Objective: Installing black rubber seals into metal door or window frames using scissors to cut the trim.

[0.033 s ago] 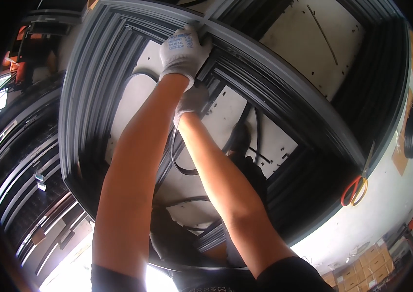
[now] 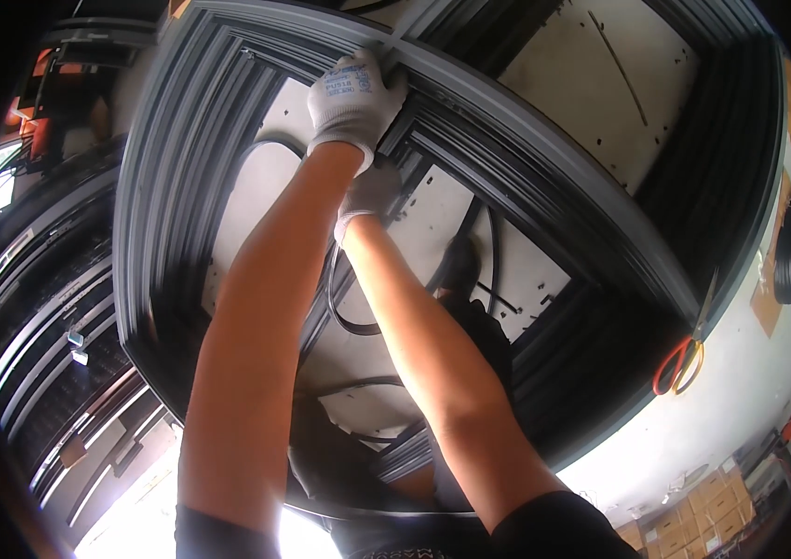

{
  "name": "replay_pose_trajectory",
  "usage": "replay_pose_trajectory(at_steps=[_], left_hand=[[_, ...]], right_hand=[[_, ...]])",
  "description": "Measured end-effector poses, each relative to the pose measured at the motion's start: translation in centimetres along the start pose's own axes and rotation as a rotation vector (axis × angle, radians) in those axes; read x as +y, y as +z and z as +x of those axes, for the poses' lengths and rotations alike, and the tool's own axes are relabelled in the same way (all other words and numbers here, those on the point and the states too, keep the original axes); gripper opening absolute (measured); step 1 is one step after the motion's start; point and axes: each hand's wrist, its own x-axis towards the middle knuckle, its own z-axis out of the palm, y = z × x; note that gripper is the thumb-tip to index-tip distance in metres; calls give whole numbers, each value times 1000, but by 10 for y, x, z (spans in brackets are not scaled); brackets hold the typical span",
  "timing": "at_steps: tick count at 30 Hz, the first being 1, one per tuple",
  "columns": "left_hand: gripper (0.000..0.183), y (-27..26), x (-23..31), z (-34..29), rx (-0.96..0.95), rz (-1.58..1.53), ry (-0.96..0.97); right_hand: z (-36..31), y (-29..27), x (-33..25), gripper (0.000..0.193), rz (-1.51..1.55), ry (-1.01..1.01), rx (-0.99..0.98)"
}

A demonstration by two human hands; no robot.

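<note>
White-gloved left hand (image 2: pixel 353 98) at the grey ribbed metal frame (image 2: pixel 554 140), by its bar joint; grey-white-gloved right hand (image 2: pixel 375 189) just below. Fingers hidden, can't tell either grip. Thin black flexible strip (image 2: pixel 332 296) loops beneath; I'd keep it untwisted, pressure even.

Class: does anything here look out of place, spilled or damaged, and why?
Small dark scraps lie scattered on the pale floor inside the grey frame, looking like uncleared litter. The scissors lie at the frame's edge, perhaps an untidy spot. No damage is clear.
</note>
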Motion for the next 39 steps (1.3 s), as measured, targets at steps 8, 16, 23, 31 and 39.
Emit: replay_pose_trajectory(at_steps=[8, 16, 23, 31, 39], left_hand=[[63, -2, -24, -21, -41, -264, 53], [60, 2, -19, -27, -4, -91, 20], [60, -17, -11, -19, -162, 2, 22], [61, -4, 4, -7, -26, -98, -27], [64, -3, -3, -2, -73, -221, 12]], right_hand=[[-11, -7, -28, 43, -75, 20, -31], [-22, -1, -28, 39, 352, 119, -67], [-20, 0, -28, 39, -71, 29, -49], [-12, 0, -20, 32, -75, -43, -32], [-23, -5, -39, 44, -75, 42, 19]])
